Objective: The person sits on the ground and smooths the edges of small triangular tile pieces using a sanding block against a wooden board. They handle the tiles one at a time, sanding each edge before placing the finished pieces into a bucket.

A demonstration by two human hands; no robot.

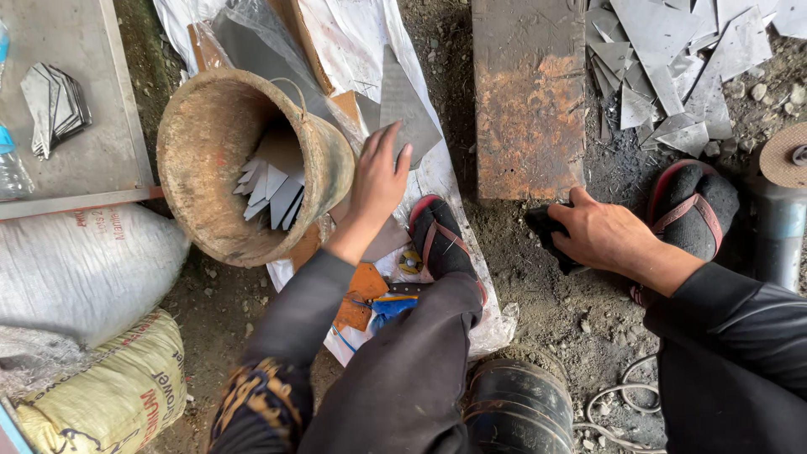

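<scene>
My left hand (378, 181) grips a flat grey metal sheet (405, 105), holding it by its lower edge just right of a worn, dirty bucket (202, 168) tipped on its side. Several cut metal pieces (269, 189) lie inside the bucket. My right hand (597, 231) is closed on a black cloth (545, 227) on the dirt ground, just below a rusty steel plate (528, 92). My feet in black socks and red sandals rest at the middle (441, 235) and the right (693, 202).
A pile of metal offcuts (672, 59) lies at the top right. A grey board (76, 42) with stacked metal pieces (55, 105) sits at the left, above white (84, 269) and yellow (109, 395) sacks. An angle grinder with its disc (786, 155) stands at the right edge. White plastic sheeting (353, 42) covers the ground.
</scene>
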